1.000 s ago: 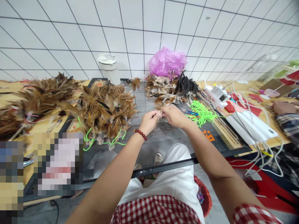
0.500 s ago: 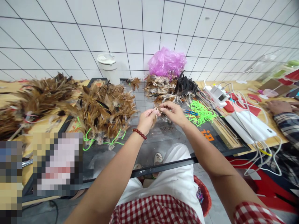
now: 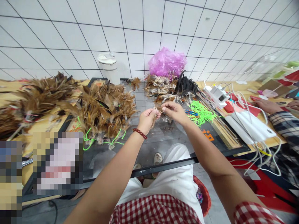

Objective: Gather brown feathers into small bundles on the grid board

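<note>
My left hand (image 3: 147, 119) is closed in a pinch around a small bunch of brown feathers (image 3: 153, 122), whose tips hang below the fingers. Close beside it, my right hand (image 3: 174, 112) pinches at the top of the same bunch, thumb and forefinger together. Just behind the hands lies a pile of speckled and light brown feathers (image 3: 160, 87), with black feathers (image 3: 186, 85) at its right. A heap of bright green cords (image 3: 202, 113) rests right of my right hand, with blue-handled tweezers or snips (image 3: 191, 112) at its edge. Left of my hands spreads a large heap of brown feathers (image 3: 106, 107).
A white lidded cup (image 3: 109, 68) and a pink plastic bag (image 3: 167, 62) stand by the tiled wall. On the right are a power strip (image 3: 217, 95), white cables and a white box (image 3: 251, 126). A co-worker's hand (image 3: 268, 105) is at far right.
My right hand has shifted slightly right, and more brown feather shows between my hands. The co-worker's hand at the right has moved left.
</note>
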{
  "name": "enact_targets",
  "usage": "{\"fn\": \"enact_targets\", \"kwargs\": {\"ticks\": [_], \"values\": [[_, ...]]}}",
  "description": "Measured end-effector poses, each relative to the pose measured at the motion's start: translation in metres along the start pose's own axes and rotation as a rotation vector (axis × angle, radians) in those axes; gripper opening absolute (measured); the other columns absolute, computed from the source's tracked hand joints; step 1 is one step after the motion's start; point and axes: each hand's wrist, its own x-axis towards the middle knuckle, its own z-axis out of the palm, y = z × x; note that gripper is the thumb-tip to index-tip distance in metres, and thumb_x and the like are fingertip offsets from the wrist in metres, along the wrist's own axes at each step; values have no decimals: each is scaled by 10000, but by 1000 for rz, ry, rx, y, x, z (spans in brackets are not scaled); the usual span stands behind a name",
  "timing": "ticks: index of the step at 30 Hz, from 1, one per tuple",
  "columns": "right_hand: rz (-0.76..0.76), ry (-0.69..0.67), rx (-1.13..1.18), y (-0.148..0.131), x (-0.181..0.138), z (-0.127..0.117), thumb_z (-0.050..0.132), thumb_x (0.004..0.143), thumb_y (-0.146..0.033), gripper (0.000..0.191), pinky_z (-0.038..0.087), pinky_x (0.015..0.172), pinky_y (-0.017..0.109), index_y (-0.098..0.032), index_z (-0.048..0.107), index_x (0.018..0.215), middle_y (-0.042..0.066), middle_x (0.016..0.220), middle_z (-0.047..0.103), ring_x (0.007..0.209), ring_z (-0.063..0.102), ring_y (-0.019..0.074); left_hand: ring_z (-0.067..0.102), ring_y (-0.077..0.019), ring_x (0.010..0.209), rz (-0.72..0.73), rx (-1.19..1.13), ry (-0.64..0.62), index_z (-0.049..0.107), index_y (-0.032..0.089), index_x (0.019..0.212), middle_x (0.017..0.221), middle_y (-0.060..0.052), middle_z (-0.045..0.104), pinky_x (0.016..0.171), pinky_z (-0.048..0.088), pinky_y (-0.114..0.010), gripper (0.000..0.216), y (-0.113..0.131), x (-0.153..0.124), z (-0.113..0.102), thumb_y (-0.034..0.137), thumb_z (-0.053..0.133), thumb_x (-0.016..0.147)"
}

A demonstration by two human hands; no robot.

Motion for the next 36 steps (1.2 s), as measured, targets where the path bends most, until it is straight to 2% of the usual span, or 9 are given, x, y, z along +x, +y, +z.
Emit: {"fn": "enact_targets", "kwargs": {"ticks": [5, 7, 10, 15, 23, 33, 36], "values": [[-72, -138, -25, -10, -2, 0, 638, 798, -433, 265, 460, 720, 296, -169, 659, 801, 32, 749, 663, 724, 592, 150, 540, -90, 546, 20, -2, -3, 634, 119, 647, 578, -12, 608, 608, 447, -230, 177, -1, 1, 0, 274, 700, 700], [-112, -112, -80, -13, -2, -1, 608, 823, -444, 285, 454, 734, 301, -173, 656, 749, 37, 754, 653, 735, 580, 149, 542, -91, 544, 14, -8, 0, 637, 118, 651, 579, -15, 612, 610, 448, -233, 183, -1, 1, -1, 282, 703, 696], [-134, -58, -92, -12, -2, -4, 637, 797, -459, 286, 454, 705, 294, -173, 653, 794, 34, 773, 633, 718, 555, 140, 546, -96, 546, 4, -17, 17, 638, 118, 655, 582, -18, 615, 607, 451, -239, 191, -1, 2, -1, 294, 707, 689], [-245, -85, -132, -14, -4, 0, 736, 710, -427, 273, 469, 715, 302, -180, 649, 788, 30, 777, 630, 737, 562, 148, 538, -89, 555, 3, -1, 42, 641, 119, 642, 604, -13, 618, 588, 441, -224, 183, 0, 2, -2, 283, 717, 671], [-324, -113, -175, -14, -4, 2, 586, 857, -321, 189, 466, 771, 311, -191, 654, 737, 33, 754, 661, 759, 589, 149, 542, -84, 551, -4, 27, -3, 626, 120, 648, 591, -8, 610, 602, 453, -221, 180, 0, 0, -1, 275, 697, 707], [-322, -83, -248, -10, -3, 1, 522, 891, -298, 193, 453, 757, 298, -185, 624, 773, 31, 766, 642, 750, 570, 144, 561, -93, 509, -61, 3, -42, 616, 112, 678, 582, -33, 632, 529, 452, -218, 221, 4, -4, 2, 311, 704, 716], [-342, -126, -224, -13, -4, 1, 523, 894, -301, 202, 455, 762, 292, -186, 619, 759, 29, 766, 648, 752, 579, 140, 553, -90, 489, -70, -12, -30, 610, 112, 691, 555, -25, 619, 502, 438, -210, 230, 5, -4, 3, 317, 710, 717]]}}
